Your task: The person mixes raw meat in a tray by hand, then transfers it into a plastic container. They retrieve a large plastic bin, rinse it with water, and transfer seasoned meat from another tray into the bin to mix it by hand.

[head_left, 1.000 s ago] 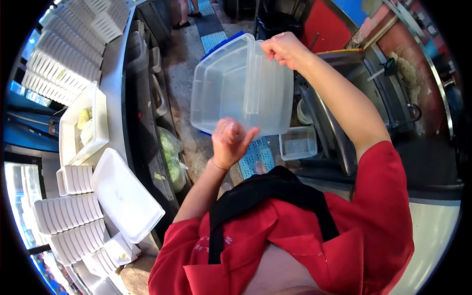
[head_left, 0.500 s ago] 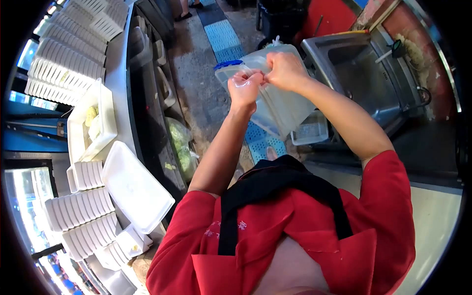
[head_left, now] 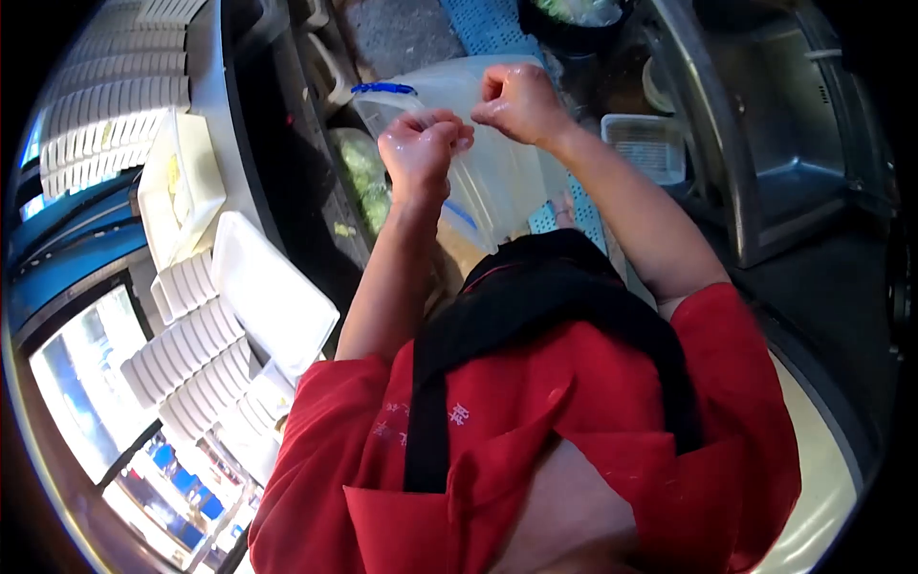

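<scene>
A large translucent plastic bag (head_left: 512, 182) hangs in front of my black apron, with a blue strip near its upper left. My left hand (head_left: 417, 155) is closed, its fingertips pinching the bag's edge. To the right and slightly farther off, my right hand (head_left: 521, 103) is also closed, fingers curled on the bag; the exact grip is partly hidden. A small gap separates the two hands. Both look wet.
On the left counter stand stacked white trays (head_left: 115, 115), a white tub (head_left: 182, 191) with yellowish contents and a white lid (head_left: 273, 292). A bag of greens (head_left: 363, 177) sits below. At right are a metal sink (head_left: 794, 124) and a clear basket (head_left: 645, 145).
My hands have moved from touching each other to slightly apart, and the bag has come closer to my body. My view has tilted and shifted, bringing a black bin with greens into sight.
</scene>
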A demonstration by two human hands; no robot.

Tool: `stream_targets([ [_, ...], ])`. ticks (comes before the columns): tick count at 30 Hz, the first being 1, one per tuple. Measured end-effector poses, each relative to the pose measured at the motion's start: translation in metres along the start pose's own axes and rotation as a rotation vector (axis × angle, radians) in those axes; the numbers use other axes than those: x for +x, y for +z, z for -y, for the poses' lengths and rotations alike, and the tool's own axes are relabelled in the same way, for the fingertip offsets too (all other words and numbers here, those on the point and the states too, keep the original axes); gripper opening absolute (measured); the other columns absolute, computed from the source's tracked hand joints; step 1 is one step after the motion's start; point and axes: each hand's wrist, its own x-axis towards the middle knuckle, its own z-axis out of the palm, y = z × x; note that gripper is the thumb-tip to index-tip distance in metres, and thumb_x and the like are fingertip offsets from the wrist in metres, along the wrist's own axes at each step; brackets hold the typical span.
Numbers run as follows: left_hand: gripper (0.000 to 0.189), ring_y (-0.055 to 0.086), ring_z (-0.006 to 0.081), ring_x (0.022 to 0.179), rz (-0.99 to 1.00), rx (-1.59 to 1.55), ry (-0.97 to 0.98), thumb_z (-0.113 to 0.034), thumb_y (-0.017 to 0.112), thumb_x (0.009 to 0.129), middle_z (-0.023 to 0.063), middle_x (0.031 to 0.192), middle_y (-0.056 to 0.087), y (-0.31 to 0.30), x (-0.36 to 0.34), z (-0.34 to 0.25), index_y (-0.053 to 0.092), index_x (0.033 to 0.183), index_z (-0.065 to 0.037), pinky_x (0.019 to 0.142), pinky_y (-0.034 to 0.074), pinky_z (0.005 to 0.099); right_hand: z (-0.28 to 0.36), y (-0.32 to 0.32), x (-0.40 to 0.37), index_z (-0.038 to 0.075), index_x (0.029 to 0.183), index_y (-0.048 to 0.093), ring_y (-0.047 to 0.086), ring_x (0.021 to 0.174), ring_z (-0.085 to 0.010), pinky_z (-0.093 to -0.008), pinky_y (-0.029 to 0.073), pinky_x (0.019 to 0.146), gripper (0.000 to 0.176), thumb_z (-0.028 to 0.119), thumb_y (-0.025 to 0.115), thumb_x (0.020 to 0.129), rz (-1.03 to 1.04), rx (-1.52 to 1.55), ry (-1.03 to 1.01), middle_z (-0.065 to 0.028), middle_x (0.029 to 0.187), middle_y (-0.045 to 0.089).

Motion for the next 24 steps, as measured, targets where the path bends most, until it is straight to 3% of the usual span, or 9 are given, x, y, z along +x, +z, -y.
stream_targets([
  [2, 0.010, 0.064, 0.0241, 0.064, -0.027, -0.076, 0.006, 0.011, 0.056, 0.070, 0.0152, 0.074, 0.062, 0.001, 0.002, 0.000, 0.059, 0.080, 0.010, 0.060, 0.055, 0.0308, 0.001, -0.002, 0.007, 0.002, 0.068, 0.061, 0.059, 0.058, -0.0183, -0.0298, 0.048, 0.057, 0.019, 0.013, 0.074, 0.063, 0.031, -0.004, -0.021, -0.0096, 0.063, 0.061],
  [8, 0.011, 0.065, 0.0298, 0.073, -0.104, -0.337, 0.015, 0.011, 0.051, 0.079, 0.0169, 0.082, 0.060, -0.010, 0.028, -0.008, 0.054, 0.090, 0.010, 0.065, 0.059, 0.0383, 0.000, -0.014, -0.006, 0.004, 0.090, 0.058, 0.059, 0.076, -0.0241, -0.0330, 0.048, 0.067, 0.035, 0.021, 0.078, 0.067, 0.041, -0.067, -0.155, -0.0099, 0.084, 0.059],
  [11, 0.013, 0.064, 0.0315, 0.079, -0.094, -0.430, -0.008, 0.011, 0.049, 0.081, 0.0175, 0.085, 0.059, -0.011, 0.036, -0.007, 0.053, 0.093, 0.011, 0.068, 0.058, 0.0416, 0.009, -0.019, -0.032, 0.003, 0.088, 0.056, 0.060, 0.076, -0.0269, -0.0368, 0.048, 0.068, 0.036, 0.023, 0.078, 0.067, 0.068, -0.235, -0.077, -0.0112, 0.084, 0.060],
  [13, 0.013, 0.064, 0.0318, 0.080, -0.081, -0.494, -0.022, 0.011, 0.049, 0.081, 0.0174, 0.085, 0.058, -0.006, 0.038, -0.010, 0.053, 0.093, 0.011, 0.070, 0.058, 0.0427, 0.017, -0.024, -0.040, 0.004, 0.093, 0.056, 0.061, 0.087, -0.0344, -0.0418, 0.049, 0.076, 0.037, 0.023, 0.073, 0.067, 0.134, -0.302, 0.067, -0.0159, 0.092, 0.062],
  [15, 0.017, 0.059, 0.0393, 0.095, -0.059, -0.461, -0.028, 0.007, 0.043, 0.086, 0.0221, 0.095, 0.055, -0.004, 0.040, -0.018, 0.050, 0.098, 0.015, 0.083, 0.052, 0.0491, 0.020, -0.029, -0.037, 0.004, 0.090, 0.057, 0.061, 0.086, -0.0343, -0.0415, 0.049, 0.075, 0.033, 0.020, 0.072, 0.065, 0.135, -0.296, 0.076, -0.0159, 0.089, 0.063],
  [16, 0.017, 0.059, 0.0393, 0.095, -0.050, -0.464, -0.025, 0.007, 0.043, 0.086, 0.0221, 0.095, 0.055, -0.003, 0.040, -0.019, 0.050, 0.098, 0.015, 0.083, 0.052, 0.0491, 0.020, -0.031, -0.035, 0.004, 0.086, 0.057, 0.061, 0.084, -0.0342, -0.0412, 0.049, 0.074, 0.029, 0.018, 0.071, 0.064, 0.138, -0.278, 0.088, -0.0158, 0.086, 0.063],
  [19, 0.026, 0.064, 0.0270, 0.085, 0.124, -0.476, 0.133, 0.006, 0.057, 0.080, 0.0146, 0.095, 0.058, 0.002, 0.033, -0.013, 0.050, 0.105, 0.007, 0.076, 0.056, 0.0386, 0.013, -0.042, -0.015, 0.004, 0.076, 0.057, 0.062, 0.080, -0.0336, -0.0402, 0.048, 0.070, 0.021, 0.013, 0.069, 0.061, 0.186, -0.163, 0.109, -0.0155, 0.077, 0.062],
  [22, 0.044, 0.065, 0.0264, 0.081, 0.152, -0.228, -0.052, 0.000, 0.067, 0.079, 0.0137, 0.097, 0.060, 0.013, -0.007, 0.006, 0.044, 0.116, 0.004, 0.067, 0.057, 0.0371, 0.001, -0.042, 0.000, 0.004, 0.070, 0.056, 0.061, 0.075, -0.0331, -0.0392, 0.047, 0.066, 0.015, 0.010, 0.066, 0.061, 0.177, -0.039, 0.071, -0.0158, 0.073, 0.062],
  [24, 0.041, 0.065, 0.0253, 0.078, 0.123, -0.156, -0.072, 0.000, 0.067, 0.078, 0.0130, 0.096, 0.060, 0.023, -0.021, 0.024, 0.045, 0.112, 0.002, 0.061, 0.057, 0.0336, 0.006, -0.042, 0.005, 0.004, 0.071, 0.056, 0.061, 0.075, -0.0328, -0.0389, 0.047, 0.066, 0.016, 0.009, 0.066, 0.060, 0.183, -0.096, 0.050, -0.0159, 0.074, 0.062],
])
